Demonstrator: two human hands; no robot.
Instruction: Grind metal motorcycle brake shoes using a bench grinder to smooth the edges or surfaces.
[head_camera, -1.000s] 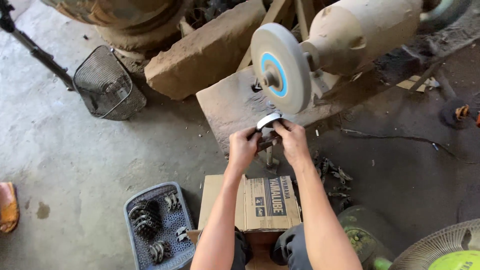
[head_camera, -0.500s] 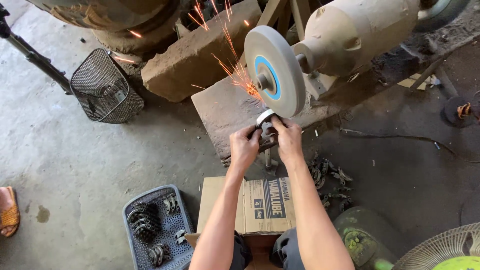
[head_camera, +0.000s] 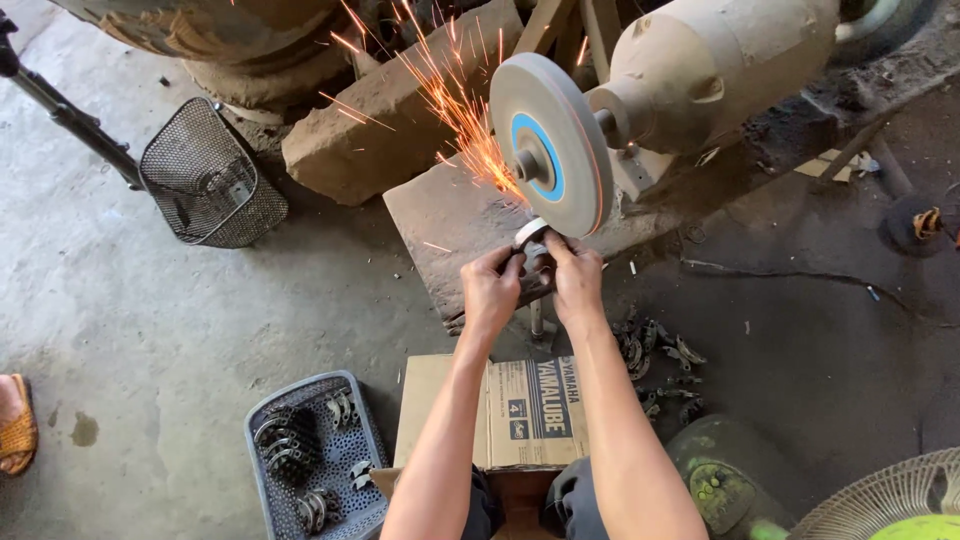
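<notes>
Since a second ago the metal part (head_camera: 530, 240) has come up against the grinding wheel (head_camera: 548, 143), and sparks (head_camera: 455, 105) now fly up and to the left where there were none. I see the left hand (head_camera: 490, 290) and the right hand (head_camera: 577, 280) both closed around the part, fingers wrapped tight, holding it at the wheel's lower edge. The part is small and curved, with a pale band on its outer face and darker metal beneath (most of it is hidden by the fingers).

The wheel is a thick grey disc, matte, with a blue ring around its hub. It sits on a bulky, dust-coated motor housing (head_camera: 720, 65). Below it lies a rough stone slab (head_camera: 450, 215), and behind that a brownish block (head_camera: 390, 130).

The floor (head_camera: 150, 330) is bare concrete, stained and gritty. A cardboard box (head_camera: 500, 410) stands between my forearms, with a grey plastic crate (head_camera: 345, 480) of similar curved metal pieces to its left. More pieces lie in a heap (head_camera: 660, 365) to the right. A black wire basket (head_camera: 210, 175) lies tipped over at the far left.
</notes>
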